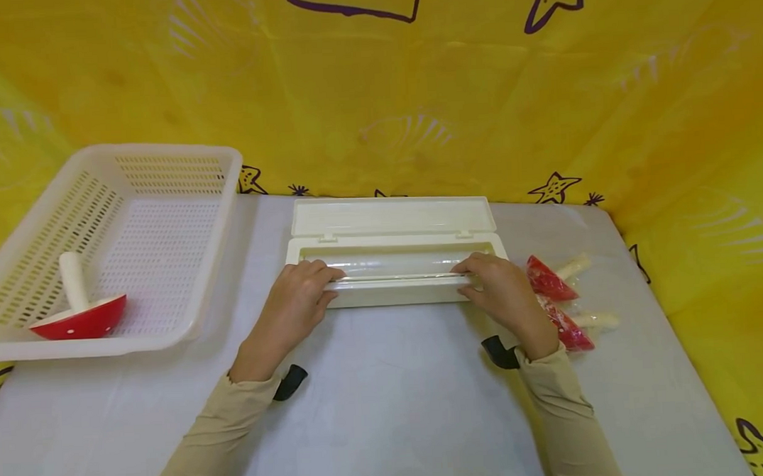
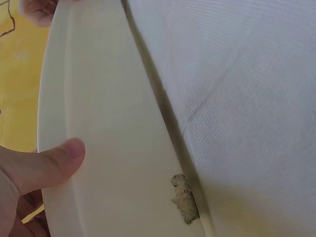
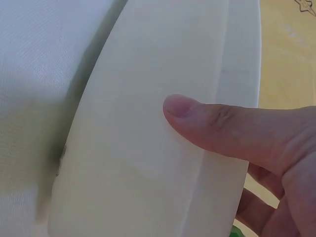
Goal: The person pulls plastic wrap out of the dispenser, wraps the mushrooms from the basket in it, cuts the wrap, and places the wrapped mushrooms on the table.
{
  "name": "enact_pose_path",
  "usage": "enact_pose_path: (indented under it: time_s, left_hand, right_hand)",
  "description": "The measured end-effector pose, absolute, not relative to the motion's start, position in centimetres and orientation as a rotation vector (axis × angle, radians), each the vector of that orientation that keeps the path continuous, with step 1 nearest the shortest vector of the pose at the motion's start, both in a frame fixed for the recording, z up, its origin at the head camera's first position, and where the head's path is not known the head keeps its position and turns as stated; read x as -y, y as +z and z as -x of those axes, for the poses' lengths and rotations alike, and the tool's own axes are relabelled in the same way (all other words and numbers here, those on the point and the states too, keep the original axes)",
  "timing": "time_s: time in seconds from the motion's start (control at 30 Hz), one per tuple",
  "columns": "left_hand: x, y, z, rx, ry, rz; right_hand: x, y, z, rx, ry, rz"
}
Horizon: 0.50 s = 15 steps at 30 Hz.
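A cream cling film dispenser (image 1: 397, 294) lies lengthwise on the table, its lid (image 1: 393, 217) tipped back. Inside shows a roll of clear film (image 1: 395, 261), with a shiny strip along the front edge. My left hand (image 1: 296, 295) grips the front edge near the left end, and my right hand (image 1: 500, 288) grips it near the right end. In the left wrist view the thumb (image 2: 61, 160) presses the outer front wall, fingers behind the edge. The right thumb (image 3: 197, 116) lies on the same wall in the right wrist view, its other fingers partly hidden.
At left stands a white perforated basket (image 1: 219, 256) holding a red, white-dotted mushroom-shaped ladle (image 1: 84, 320). Right of the dispenser lie two similar red ladles (image 1: 549, 279) wrapped in clear film. A yellow patterned cloth (image 1: 375, 89) hangs behind the white-covered table (image 1: 389, 408).
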<state>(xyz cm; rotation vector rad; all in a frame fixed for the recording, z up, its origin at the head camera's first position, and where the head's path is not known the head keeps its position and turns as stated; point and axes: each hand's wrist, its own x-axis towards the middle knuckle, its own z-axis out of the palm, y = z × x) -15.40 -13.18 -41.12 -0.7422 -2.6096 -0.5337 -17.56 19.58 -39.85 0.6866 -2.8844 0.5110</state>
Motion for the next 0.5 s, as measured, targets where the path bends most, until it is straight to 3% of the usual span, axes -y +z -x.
enact_pose_path:
  time_s: [0.5]
  left_hand:
    - [13.18,-40.87,15.39,2.6,-0.58,0.746]
  right_hand:
    - [-19.61,-39.73,17.54,2.819,0.463,-0.685]
